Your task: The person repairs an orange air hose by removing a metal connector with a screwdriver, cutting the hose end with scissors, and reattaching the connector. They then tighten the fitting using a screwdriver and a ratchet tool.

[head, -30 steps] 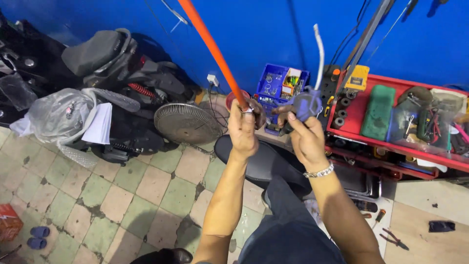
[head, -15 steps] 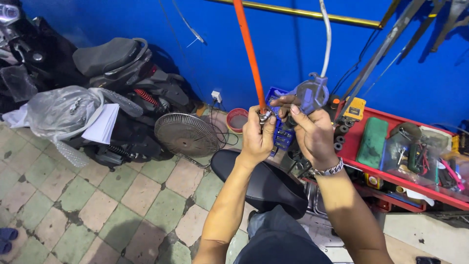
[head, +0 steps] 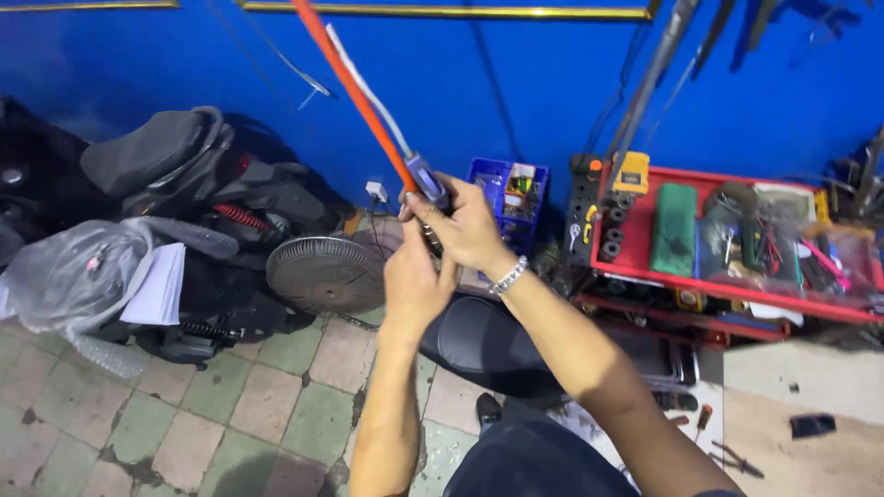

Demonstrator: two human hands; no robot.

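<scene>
- Gripping the orange rod (head: 354, 97) at its grey end piece (head: 425, 181), our right hand (head: 465, 225) closed tight.
- Just below it, our left hand (head: 414, 285) clasped shut around the same piece.

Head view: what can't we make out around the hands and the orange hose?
- Orange hose: upper end cut off by the top edge.
- Grey-blue fitting: lower part hidden behind the right hand.
- Left hand: seen from the back, so its grip and anything in it are hidden.
- Red tool tray: contents too small and cluttered to identify.
</scene>
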